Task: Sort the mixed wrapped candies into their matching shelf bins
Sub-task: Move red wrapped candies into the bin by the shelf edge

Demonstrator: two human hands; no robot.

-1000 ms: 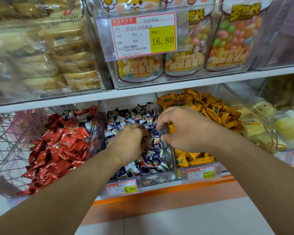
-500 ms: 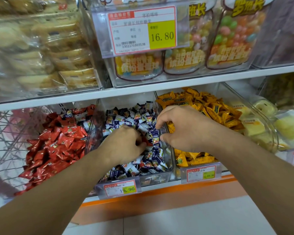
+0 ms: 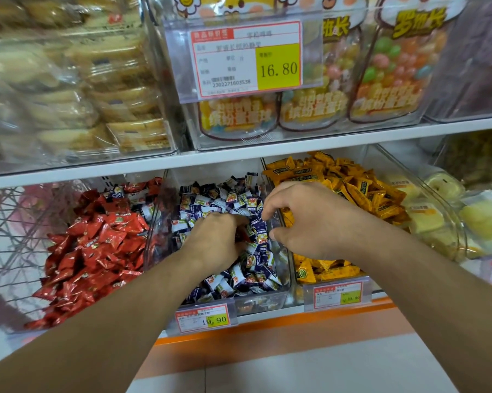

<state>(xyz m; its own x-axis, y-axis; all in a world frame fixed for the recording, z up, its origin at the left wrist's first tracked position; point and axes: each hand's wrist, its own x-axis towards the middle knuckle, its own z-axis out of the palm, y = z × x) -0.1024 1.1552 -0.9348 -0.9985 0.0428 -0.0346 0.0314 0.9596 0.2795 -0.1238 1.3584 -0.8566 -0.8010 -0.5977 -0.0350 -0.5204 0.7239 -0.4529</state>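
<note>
Over the middle bin (image 3: 285, 290) of blue-white candies (image 3: 247, 275), the left hand (image 3: 215, 241) digs in with curled fingers, its grip hidden; the right hand (image 3: 304, 219) hovers, fingers curled, holding nothing visible.

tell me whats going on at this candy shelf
A person is sorting wrapped candies. Both hands are in the middle bin of blue and white candies: the left hand digs into the pile, the right hand hovers with curled fingers. Red candies fill the left bin, yellow candies the right.
</note>
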